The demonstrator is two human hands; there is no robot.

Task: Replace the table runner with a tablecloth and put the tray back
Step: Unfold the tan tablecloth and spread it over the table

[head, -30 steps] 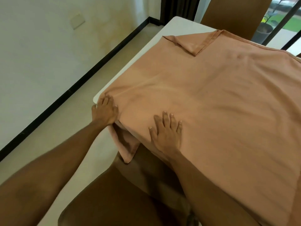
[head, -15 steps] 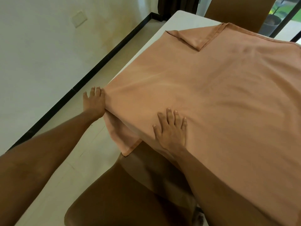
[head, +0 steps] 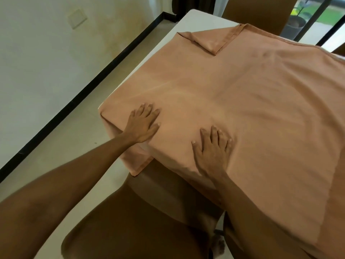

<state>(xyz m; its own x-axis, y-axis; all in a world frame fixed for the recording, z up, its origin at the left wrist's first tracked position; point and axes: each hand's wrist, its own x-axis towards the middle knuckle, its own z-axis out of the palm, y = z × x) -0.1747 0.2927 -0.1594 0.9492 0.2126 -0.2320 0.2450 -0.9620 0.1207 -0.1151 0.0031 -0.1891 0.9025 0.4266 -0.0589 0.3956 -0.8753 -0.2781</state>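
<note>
The tablecloth (head: pixel 242 109) is spread over the worktop (head: pixel 197 21); left hand (head: pixel 142 126) and right hand (head: pixel 212 152) are pressed flat, fingers spread. The folded-back corner (head: pixel 209 41) at upper centre could be left creased if smoothing stops short.

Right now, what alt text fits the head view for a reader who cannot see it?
A person's left hand and right hand press flat on a peach tablecloth at the near left corner of a white table. The cloth's far corner is folded back, with bare tabletop beyond it. A brown chair stands below the hands.
</note>
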